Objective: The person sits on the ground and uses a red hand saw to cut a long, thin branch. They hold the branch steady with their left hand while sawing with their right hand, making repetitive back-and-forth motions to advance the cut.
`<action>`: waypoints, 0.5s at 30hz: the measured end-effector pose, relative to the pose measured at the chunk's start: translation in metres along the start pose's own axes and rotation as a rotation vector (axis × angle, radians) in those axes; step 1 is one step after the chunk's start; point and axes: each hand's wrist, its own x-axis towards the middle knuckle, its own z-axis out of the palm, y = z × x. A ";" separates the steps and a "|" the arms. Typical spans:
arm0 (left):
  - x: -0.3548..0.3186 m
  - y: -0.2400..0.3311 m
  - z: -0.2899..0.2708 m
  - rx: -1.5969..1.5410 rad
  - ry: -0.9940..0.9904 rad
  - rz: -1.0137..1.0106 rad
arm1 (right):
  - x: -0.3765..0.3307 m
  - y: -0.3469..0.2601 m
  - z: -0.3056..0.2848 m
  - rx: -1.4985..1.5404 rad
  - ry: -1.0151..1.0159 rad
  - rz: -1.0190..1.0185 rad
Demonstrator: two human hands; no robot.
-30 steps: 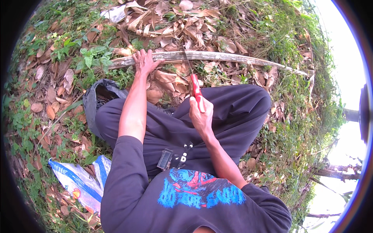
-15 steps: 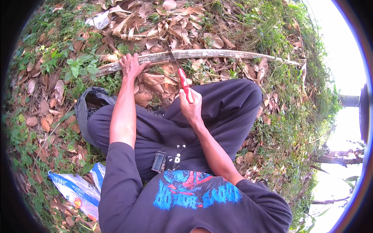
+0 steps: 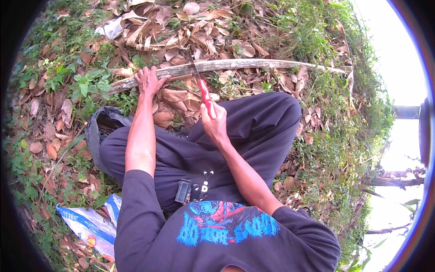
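Note:
A long, weathered strip of wood [image 3: 244,63], slightly curved, lies across the leaf litter in front of my crossed legs. Spread out over its left part, my left hand [image 3: 148,82] presses down with fingers stretched and thumb apart. My right hand [image 3: 214,120] is closed around the red handle of a hand saw [image 3: 205,93]. The saw's narrow dark blade points away from me and crosses the wood a little right of my left hand. Whether the blade has cut into the wood cannot be made out.
Dry leaves [image 3: 213,31] and green plants [image 3: 86,84] surround the wood. A dark bag [image 3: 97,129] sits by my left knee. Nearer on the left lies a blue-and-white plastic sack [image 3: 88,222]. A small black device [image 3: 183,190] rests at my lap.
My right hand and the saw have shifted slightly left, and the blade stands a bit more upright across the wood. My left hand stays on the wood.

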 end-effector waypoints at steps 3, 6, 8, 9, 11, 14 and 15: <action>0.001 0.006 -0.003 0.002 0.000 0.007 | 0.028 0.014 0.015 -0.009 0.006 -0.034; -0.001 0.003 0.001 -0.016 -0.011 -0.006 | -0.003 0.012 0.017 0.066 0.024 0.019; 0.001 -0.001 0.003 -0.021 -0.028 -0.014 | -0.034 -0.004 0.008 0.081 -0.005 0.071; -0.001 -0.003 0.006 -0.024 -0.012 -0.014 | -0.054 -0.012 0.000 0.053 -0.023 0.101; 0.004 0.001 0.004 -0.016 0.013 -0.011 | -0.058 -0.003 -0.007 0.155 -0.045 0.164; 0.001 -0.003 0.010 0.010 0.029 -0.025 | -0.047 -0.004 0.007 0.142 -0.038 0.128; -0.002 -0.007 0.013 0.020 0.052 -0.030 | -0.038 -0.009 0.014 0.126 -0.034 0.084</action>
